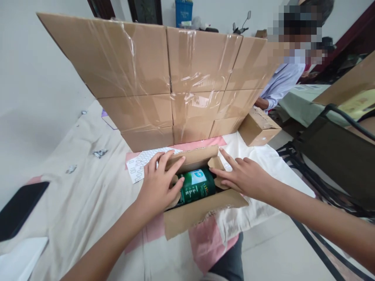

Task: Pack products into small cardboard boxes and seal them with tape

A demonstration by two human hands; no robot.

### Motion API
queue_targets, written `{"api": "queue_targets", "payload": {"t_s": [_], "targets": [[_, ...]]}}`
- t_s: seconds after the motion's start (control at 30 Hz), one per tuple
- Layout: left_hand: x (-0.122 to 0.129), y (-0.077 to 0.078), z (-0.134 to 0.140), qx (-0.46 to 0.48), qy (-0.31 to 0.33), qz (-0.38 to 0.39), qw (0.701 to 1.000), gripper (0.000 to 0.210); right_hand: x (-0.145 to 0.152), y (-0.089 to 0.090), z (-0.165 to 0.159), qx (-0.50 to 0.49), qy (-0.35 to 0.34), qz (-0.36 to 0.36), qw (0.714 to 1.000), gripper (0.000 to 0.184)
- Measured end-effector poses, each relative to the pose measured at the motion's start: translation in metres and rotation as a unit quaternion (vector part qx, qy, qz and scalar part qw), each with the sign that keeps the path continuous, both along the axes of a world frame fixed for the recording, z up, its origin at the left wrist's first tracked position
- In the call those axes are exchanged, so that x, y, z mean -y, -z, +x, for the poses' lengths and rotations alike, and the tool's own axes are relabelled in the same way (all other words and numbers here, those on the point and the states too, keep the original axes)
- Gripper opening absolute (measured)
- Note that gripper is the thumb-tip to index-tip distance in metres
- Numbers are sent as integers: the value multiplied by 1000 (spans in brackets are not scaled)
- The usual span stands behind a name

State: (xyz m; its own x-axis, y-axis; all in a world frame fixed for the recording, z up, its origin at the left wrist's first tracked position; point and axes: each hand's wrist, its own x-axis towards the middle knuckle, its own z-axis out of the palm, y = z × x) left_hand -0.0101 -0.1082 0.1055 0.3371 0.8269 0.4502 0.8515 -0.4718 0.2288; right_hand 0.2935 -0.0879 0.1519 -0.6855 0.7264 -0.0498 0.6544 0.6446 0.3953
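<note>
In front of me lies a cardboard box (pixel 202 210) with its flaps opened out. Inside it rests a green container (pixel 193 191) on its side, with a light blue and white label. My left hand (pixel 159 179) is at the box's left end, fingers spread over the flaps and thumb beside the container. At the right end, my right hand (pixel 240 171) has its fingers stretched out, touching a small end flap (pixel 216 162). Part of the container is hidden under the flaps and hands.
Taped cardboard boxes (pixel 140 62) form a wall behind. Another box (pixel 259 127) stands at right. A sticker sheet (pixel 137 168) lies behind my left hand; a black phone (pixel 22 210) is far left. A person in a light shirt (pixel 285 84) sits beyond, near a dark chair (pixel 340 156).
</note>
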Motion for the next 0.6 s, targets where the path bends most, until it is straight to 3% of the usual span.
{"api": "queue_targets", "payload": {"t_s": [0.1, 0.23, 0.33, 0.43, 0.5, 0.6], "targets": [[-1, 1, -2, 38, 5, -1, 999, 51, 3, 5, 14, -126, -18, -70, 989, 55], [5, 0, -16, 93, 46, 3, 995, 54, 17, 17, 41, -344, -29, -147, 927, 69], [10, -5, -31, 85, 113, -101, 985, 50, 29, 31, 55, -368, -28, -146, 918, 87], [12, -16, -46, 61, 153, -174, 971, 43, 33, 49, 50, -388, -39, -164, 906, 99], [12, -23, -53, 58, 170, -176, 968, 45, 31, 61, 34, -473, -3, -162, 866, 96], [14, -29, -53, 54, 185, -170, 966, 54, 23, 75, 2, -600, 140, -162, 771, 90]]}}
